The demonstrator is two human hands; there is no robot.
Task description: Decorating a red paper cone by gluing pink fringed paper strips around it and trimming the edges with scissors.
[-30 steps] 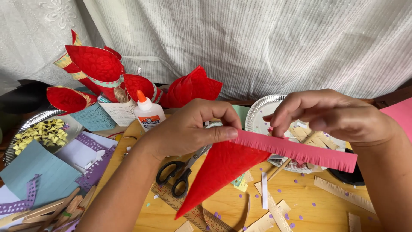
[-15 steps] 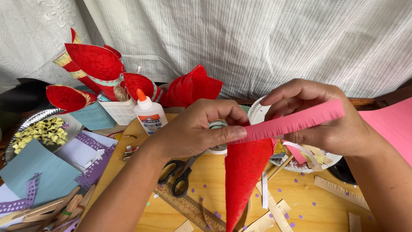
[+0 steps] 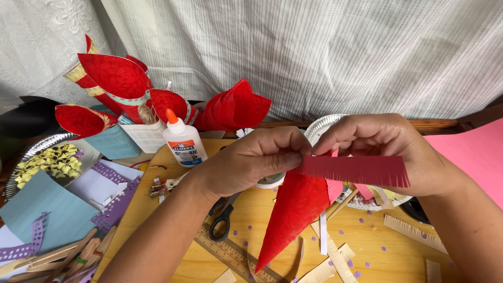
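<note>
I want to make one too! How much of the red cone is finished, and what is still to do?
Done: the red paper cone is already rolled, and four finished red cones stand at the back. In hand: the left hand pinches the cone's rim while the right hand holds a fringed red strip against it. Left: most of the strip sticks out sideways, not yet wrapped around. The glue bottle stands nearby.

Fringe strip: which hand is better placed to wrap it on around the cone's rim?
Probably the right hand. It holds the strip along its free length, so it can feed it round. The left hand pinches the strip's end against the cone, anchoring both.
</note>
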